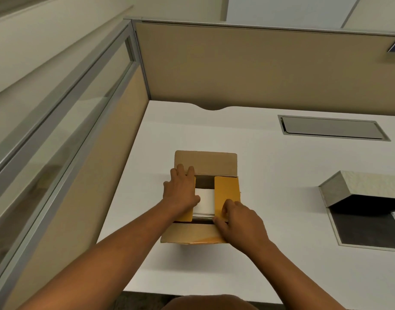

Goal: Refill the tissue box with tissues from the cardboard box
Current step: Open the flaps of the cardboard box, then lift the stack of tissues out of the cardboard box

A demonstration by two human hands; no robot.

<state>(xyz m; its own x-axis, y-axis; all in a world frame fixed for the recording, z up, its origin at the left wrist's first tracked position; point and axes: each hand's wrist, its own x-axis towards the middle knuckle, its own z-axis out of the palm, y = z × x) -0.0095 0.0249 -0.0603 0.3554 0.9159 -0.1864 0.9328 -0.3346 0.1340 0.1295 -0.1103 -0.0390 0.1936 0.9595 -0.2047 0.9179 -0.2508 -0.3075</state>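
A brown cardboard box [205,163] sits on the white desk [281,175] in front of me, its far and near flaps folded outward. Two yellow inner flaps lie partly over the opening; the right one [226,191] is plain to see. Between them shows a white stack of tissues [205,203]. My left hand [181,189] lies flat on the left inner flap, fingers spread toward the far flap. My right hand [239,220] pinches the near corner of the right inner flap. At the desk's right edge stands a silver tissue box [353,189] with its lid raised over a dark opening.
A grey cable hatch [333,128] is set flush into the desk behind the boxes. Beige partition walls [248,70] close the desk at the back and left, with a glass strip on the left. The desk's near edge runs under my forearms.
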